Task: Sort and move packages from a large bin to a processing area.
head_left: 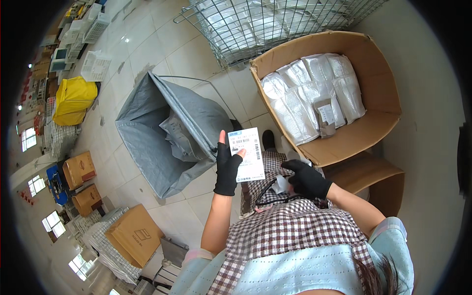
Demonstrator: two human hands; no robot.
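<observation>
My left black-gloved hand [227,168] pinches a white rectangular printed paper label [251,165] over my brown-and-white checked cloth apron [295,223]; best kept flat, edges free. Right black-gloved hand [309,180] seemingly grips crumpled white paper [280,185].

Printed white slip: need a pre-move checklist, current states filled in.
1. Printed white slip secured: ok, left hand holds it, thumb across its front.
2. Slip flat, print showing: ok, though the thumb covers part.
3. Right hand free: cannot tell; a pale scrap is at its fingers, grip unclear.
4. Grey bag open: ok, mouth wide, packages inside.
5. Cardboard box open: ok, silvery packets visible inside.
</observation>
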